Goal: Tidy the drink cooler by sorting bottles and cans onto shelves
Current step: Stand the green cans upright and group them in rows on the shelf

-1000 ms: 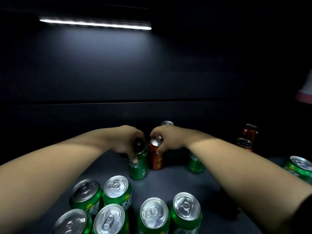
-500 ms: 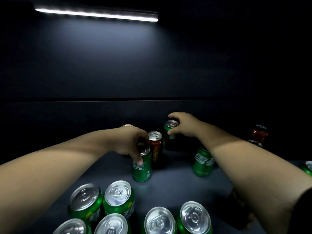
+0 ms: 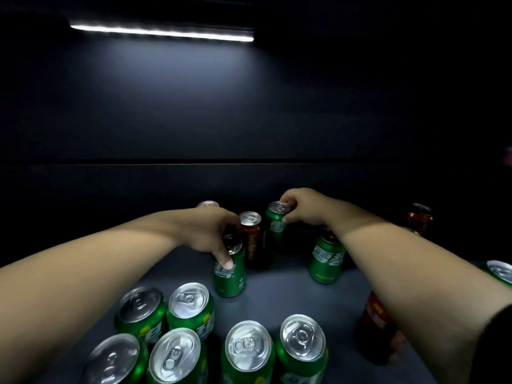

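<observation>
A long white light strip [image 3: 162, 32] glows across the upper left, angled slightly down to the right, washing the dark back wall [image 3: 194, 106] below it. A thin horizontal seam [image 3: 138, 161] crosses that wall lower down.

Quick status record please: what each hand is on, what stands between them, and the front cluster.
left hand: gripping a green can, upright on the shelf
right hand: gripping a rear green can near its top
between them: red can, upright, untouched
front cluster: six green cans, upright, e.g.
right side: green can under the right forearm; dark red cans at far right
lighting: dim, one strip light
</observation>
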Action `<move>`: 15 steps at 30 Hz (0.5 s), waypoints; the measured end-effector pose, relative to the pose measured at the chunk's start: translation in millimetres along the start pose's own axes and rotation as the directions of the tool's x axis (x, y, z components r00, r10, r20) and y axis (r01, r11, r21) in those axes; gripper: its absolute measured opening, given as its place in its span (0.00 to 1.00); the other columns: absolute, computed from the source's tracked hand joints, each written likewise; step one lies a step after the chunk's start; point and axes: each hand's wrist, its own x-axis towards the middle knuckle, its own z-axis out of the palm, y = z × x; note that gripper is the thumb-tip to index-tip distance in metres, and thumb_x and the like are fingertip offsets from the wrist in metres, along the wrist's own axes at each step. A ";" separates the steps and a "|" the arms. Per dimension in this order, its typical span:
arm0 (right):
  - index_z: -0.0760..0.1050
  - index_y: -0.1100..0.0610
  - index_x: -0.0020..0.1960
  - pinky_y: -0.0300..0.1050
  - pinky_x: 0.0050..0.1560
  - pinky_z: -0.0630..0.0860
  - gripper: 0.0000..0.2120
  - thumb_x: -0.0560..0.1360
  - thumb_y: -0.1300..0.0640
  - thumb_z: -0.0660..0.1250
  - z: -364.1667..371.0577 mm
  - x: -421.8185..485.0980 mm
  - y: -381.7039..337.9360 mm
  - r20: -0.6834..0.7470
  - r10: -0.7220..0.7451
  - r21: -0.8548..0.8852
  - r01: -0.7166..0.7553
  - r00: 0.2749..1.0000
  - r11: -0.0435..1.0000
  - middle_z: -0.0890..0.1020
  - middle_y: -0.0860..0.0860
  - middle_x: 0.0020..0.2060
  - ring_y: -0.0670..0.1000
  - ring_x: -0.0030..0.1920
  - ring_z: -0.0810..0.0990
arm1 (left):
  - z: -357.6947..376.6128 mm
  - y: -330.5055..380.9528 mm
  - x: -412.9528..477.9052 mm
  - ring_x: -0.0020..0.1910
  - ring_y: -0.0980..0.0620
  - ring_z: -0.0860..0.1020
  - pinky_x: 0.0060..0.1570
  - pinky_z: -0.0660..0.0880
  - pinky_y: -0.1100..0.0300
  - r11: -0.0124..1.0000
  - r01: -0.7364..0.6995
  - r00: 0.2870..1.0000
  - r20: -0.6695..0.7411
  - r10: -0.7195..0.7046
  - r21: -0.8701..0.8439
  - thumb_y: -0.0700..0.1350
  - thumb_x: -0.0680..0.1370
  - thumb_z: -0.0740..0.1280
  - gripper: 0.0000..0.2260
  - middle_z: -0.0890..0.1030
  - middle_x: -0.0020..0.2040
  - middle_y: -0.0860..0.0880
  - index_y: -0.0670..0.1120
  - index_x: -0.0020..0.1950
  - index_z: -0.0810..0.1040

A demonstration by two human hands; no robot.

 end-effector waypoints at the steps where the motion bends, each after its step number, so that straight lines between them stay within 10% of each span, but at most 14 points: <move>1: 0.70 0.55 0.73 0.42 0.61 0.72 0.35 0.69 0.58 0.79 1.3 -2.9 -1.9 0.036 -0.008 0.014 0.008 0.999 1.000 0.77 0.52 0.65 0.54 0.65 0.76 | 1.1 0.5 -1.6 0.49 0.55 0.79 0.53 0.78 0.53 1.000 0.004 1.000 0.015 -0.004 -0.023 0.52 0.62 0.81 0.26 0.80 0.47 0.56 0.52 0.57 0.77; 4: 0.56 0.51 0.80 0.43 0.70 0.66 0.47 0.69 0.57 0.78 7.6 -8.5 -9.8 0.087 -0.049 -0.015 0.051 0.995 0.999 0.66 0.55 0.76 0.55 0.74 0.67 | 4.9 3.3 -6.6 0.53 0.56 0.80 0.55 0.78 0.55 0.994 0.015 0.999 0.035 -0.011 -0.109 0.50 0.63 0.81 0.26 0.82 0.50 0.57 0.52 0.58 0.76; 15: 0.75 0.53 0.67 0.41 0.52 0.72 0.28 0.69 0.53 0.79 7.7 -45.5 -30.1 0.097 -0.095 -0.087 0.104 0.991 0.991 0.79 0.50 0.60 0.50 0.55 0.77 | 18.2 16.6 -27.1 0.56 0.56 0.75 0.52 0.69 0.62 0.985 0.106 0.991 -0.070 -0.116 -0.135 0.51 0.66 0.80 0.31 0.78 0.59 0.56 0.53 0.66 0.73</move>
